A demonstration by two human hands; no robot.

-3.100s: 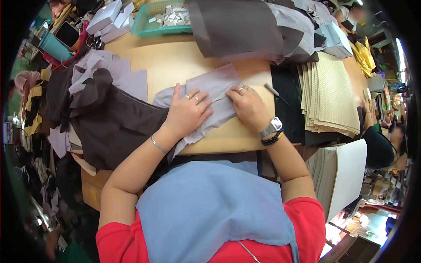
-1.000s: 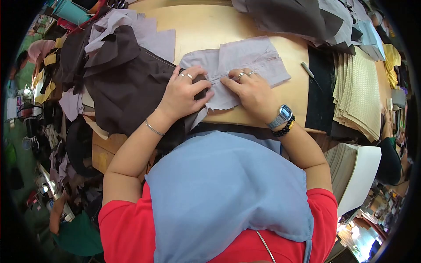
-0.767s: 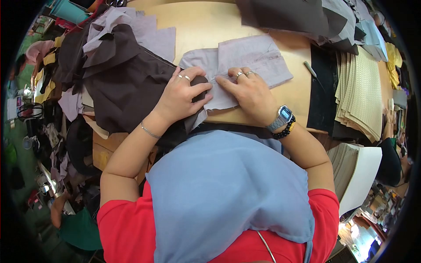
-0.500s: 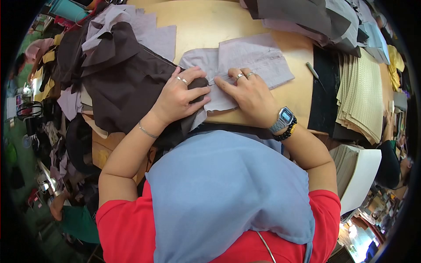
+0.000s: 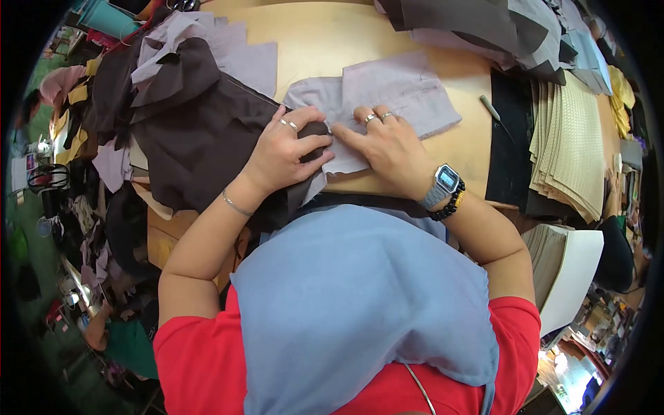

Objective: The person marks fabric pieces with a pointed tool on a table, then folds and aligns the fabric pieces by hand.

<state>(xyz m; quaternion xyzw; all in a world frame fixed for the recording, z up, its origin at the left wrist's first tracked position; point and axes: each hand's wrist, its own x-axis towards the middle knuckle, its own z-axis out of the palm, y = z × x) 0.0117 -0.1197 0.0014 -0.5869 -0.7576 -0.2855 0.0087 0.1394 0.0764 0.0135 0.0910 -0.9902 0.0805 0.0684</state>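
Note:
My left hand [image 5: 283, 145] rests on the dark brown fabric [image 5: 200, 138], its fingers bent around the right-hand end of the cloth where it meets a pale grey-lilac fabric piece [image 5: 315, 93]. Part of that join is hidden under the fingers. Close by on the right, my right hand [image 5: 391, 149] lies on the pale fabric, thumb pointing at the join and fingers apart. A folded pale panel [image 5: 394, 86] with stitch lines spreads beyond the right fingertips. Dark and pale cloth lie against each other between the two hands.
A small pointed tool with a grey handle [image 5: 490, 108] lies on a black strip [image 5: 508, 145] to the right. Beside it are stacked cream sheets [image 5: 570, 145]. Dark and grey cloth [image 5: 477, 31] is piled at the back right of the wooden table [image 5: 311, 41].
The right hand has shifted slightly left, and its thumb has moved a little closer to the join. The left hand stays in nearly the same place on the dark fabric.

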